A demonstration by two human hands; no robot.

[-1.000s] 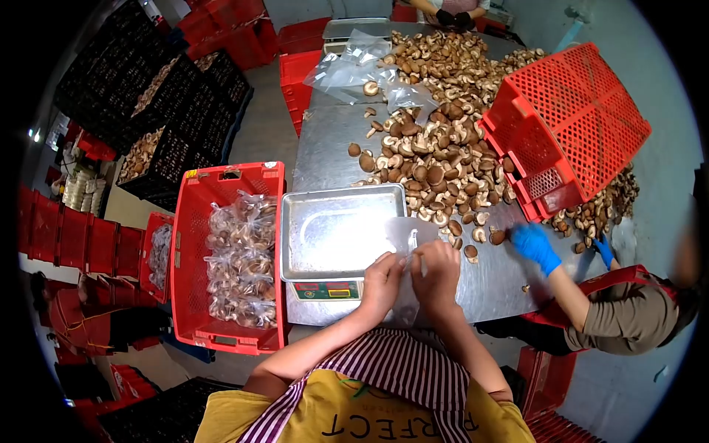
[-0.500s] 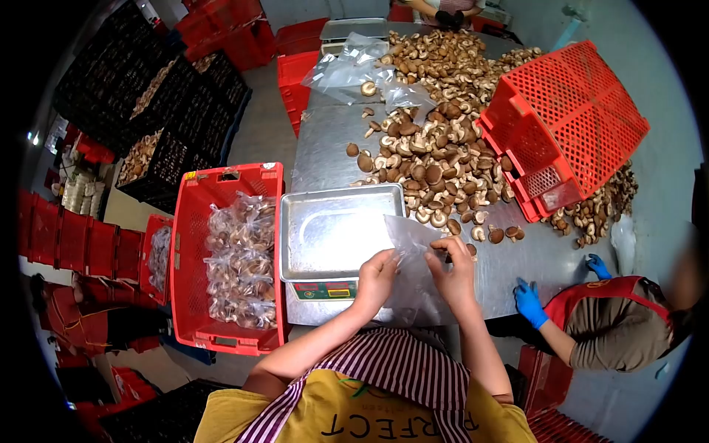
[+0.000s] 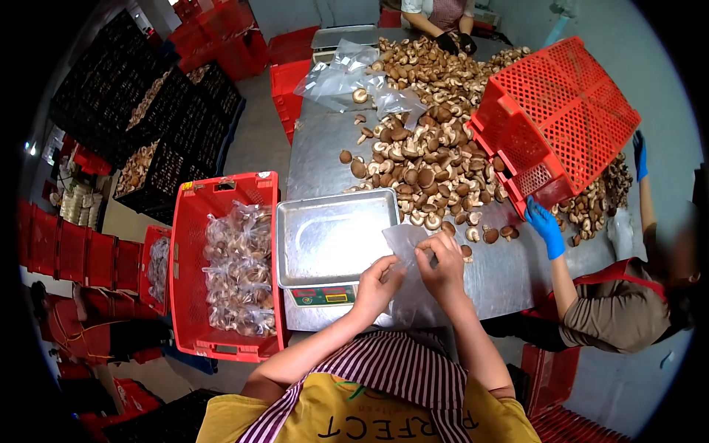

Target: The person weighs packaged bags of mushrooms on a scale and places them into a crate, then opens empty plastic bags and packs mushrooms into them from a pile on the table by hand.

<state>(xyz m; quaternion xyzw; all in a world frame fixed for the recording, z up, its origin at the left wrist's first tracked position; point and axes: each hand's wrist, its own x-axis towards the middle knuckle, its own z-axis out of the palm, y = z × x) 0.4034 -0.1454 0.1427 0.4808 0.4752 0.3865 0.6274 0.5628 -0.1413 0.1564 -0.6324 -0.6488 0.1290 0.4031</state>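
Note:
A clear plastic bag (image 3: 405, 238) hangs between my two hands above the near edge of the metal table. My left hand (image 3: 379, 283) pinches one side of it, by the corner of the scale. The other side is gripped by my right hand (image 3: 442, 267), its thumb and fingers curled together. The bag looks flat, with no mushrooms visible inside. To the left is a scale with a metal tray (image 3: 336, 240) on top and a green front panel. Just beyond my hands lies a large heap of brown mushrooms (image 3: 425, 177).
A red crate (image 3: 225, 184) of bagged mushrooms stands left of the scale. At the right, a co-worker's blue-gloved hand (image 3: 545, 225) touches a tilted red crate (image 3: 565, 111). Another person's dark-gloved hands (image 3: 456, 43) are at the far end. Loose plastic bags (image 3: 341, 80) lie on the table.
The co-worker's blue-gloved hands have moved up from the table edge to the tilted red crate. My hands still grip the bag, slightly shifted. The view has tilted a little.

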